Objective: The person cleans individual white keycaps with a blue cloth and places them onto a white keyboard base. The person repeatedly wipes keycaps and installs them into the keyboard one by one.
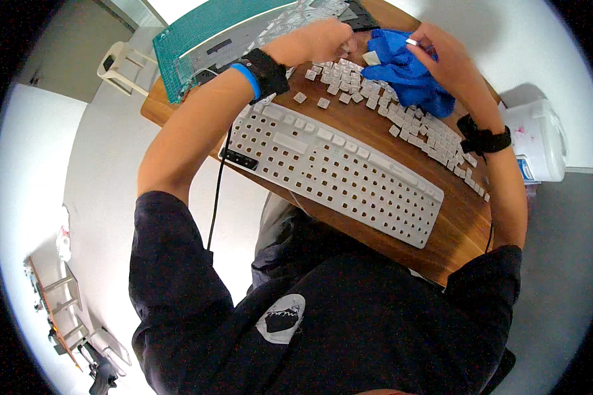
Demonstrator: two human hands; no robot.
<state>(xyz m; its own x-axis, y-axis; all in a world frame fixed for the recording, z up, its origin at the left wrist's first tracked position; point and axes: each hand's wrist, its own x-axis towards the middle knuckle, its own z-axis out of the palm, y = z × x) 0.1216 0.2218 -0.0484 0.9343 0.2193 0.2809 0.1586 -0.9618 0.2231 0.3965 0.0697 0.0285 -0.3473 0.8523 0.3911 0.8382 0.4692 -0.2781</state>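
Observation:
My right hand [439,54] pinches a small white keycap [412,42] between thumb and finger, above a crumpled blue cloth [412,76]. Curled fingers close my left hand [329,39], to the left of the cloth at the table's far side; what they hold, if anything, is hidden. Loose white keycaps [435,139] lie in a long, dense band between the cloth and the keyboard. Stripped of most keys, the white keyboard [339,172] rests along the near edge of the table.
Beyond my left forearm, a green cutting mat [172,71] carries a grey panel and clear plastic film [296,20]. A white bin [540,141] stands right of the wooden table [458,220]. A black cable [219,191] hangs at the left, near a pale stool [122,66].

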